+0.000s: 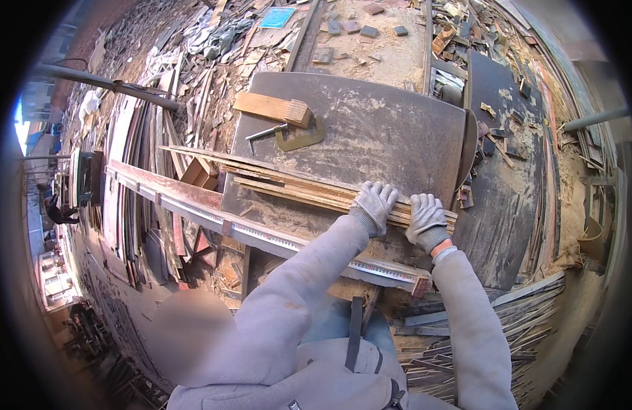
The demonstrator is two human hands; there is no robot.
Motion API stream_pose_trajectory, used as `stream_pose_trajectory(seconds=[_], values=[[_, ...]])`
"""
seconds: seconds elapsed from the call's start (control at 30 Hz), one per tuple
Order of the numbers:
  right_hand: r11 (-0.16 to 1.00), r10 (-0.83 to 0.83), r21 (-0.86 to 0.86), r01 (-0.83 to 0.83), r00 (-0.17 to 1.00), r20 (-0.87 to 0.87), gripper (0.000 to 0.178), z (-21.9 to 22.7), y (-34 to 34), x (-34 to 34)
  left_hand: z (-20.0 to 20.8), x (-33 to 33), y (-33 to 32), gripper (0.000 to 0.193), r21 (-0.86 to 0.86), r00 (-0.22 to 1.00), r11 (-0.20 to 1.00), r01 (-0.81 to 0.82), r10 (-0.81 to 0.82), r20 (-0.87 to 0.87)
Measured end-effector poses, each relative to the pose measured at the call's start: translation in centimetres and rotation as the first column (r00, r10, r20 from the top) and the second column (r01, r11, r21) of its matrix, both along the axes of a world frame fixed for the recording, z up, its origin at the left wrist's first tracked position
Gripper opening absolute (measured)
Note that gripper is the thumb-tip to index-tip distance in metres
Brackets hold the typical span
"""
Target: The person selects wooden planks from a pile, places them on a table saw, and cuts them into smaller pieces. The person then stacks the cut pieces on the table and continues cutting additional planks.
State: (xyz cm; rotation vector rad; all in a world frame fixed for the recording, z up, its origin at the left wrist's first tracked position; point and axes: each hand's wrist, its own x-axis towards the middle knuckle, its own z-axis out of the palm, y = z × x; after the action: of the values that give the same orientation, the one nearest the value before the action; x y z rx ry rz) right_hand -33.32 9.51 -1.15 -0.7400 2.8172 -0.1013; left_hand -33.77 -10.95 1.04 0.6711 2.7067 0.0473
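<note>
The thin wooden strips (309,191) form a long, narrow bundle on the dark tabletop (391,130), near its closer edge; their edges are pale and rough, the layers fan slightly apart toward the left, and their far-left ends jut past the tabletop; the tabletop itself is a broad, smooth-looking sheet with rounded corners, scuffed and dusted with patches of sawdust.

Toward its far-left corner sits a squared wooden block (268,107), orange-tan and plainly grained; just beside it lies a C-shaped clamp (301,143), its frame dull olive and its screw a slim metal rod; along the near side runs a straight rail (316,257), edged by a pale measuring tape with fine marks, apart from the strips.

Both hands wear pale grey knitted gloves with ribbed cuffs; the left hand (375,206) is partly closed, its fingers close together and bent across the bundle toward the far edge; the right hand (427,220) sits just beside it, nearer the bundle's right end, curled over the same strips in a similar way; both have hold of the wood, though the thumbs are hard to make out and how tightly they squeeze cannot be told.
</note>
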Motion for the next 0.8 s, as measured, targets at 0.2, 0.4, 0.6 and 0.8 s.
stream_pose_trajectory(seconds=[0.2,0.4,0.6,0.8], values=[[0.99,0.075,-0.128,-0.057,0.987,0.139,0.063,5.2,0.8,-1.8,4.6,9.5,0.9,0.133,0.742,0.677,0.521,-0.422,0.725,-0.125],[1.0,-0.025,0.026,0.013,0.842,0.539,0.088,14.1,0.0,-4.2,2.5,10.5,0.4,0.093,-0.25,0.362,-0.856,-0.452,-0.432,0.826],[0.991,-0.042,-0.077,0.111,0.791,0.61,0.09,19.1,1.3,-2.9,6.3,8.4,0.7,0.078,-0.259,0.361,-0.838,-0.48,-0.457,0.813],[0.777,-0.117,-0.398,0.488,0.733,0.67,0.105,20.8,-0.8,2.1,16.8,5.4,-1.0,0.076,0.374,0.507,-0.707,-0.6,0.025,0.861]])
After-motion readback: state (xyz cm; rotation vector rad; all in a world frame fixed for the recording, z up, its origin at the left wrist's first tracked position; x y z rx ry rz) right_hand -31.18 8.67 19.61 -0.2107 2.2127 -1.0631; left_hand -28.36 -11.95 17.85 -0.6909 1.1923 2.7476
